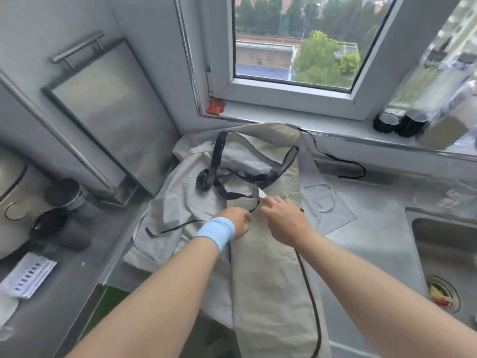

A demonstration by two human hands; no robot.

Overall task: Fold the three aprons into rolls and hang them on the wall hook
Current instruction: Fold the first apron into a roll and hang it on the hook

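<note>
The aprons [260, 267] are heaped in the counter's [374, 228] corner below the window [296, 47], none rolled yet. The top beige one is laid lengthwise, its long axis running from the near counter edge toward the window, bib end apparently far. A thin black tie [254, 206] is pinched by the left hand [236, 223] and the right hand [281, 215], fingers closed on it. A snag is judged likely: the loose black straps [216, 171] are tangled, so pulling could drag the pile toward the sink [444, 244].
</note>
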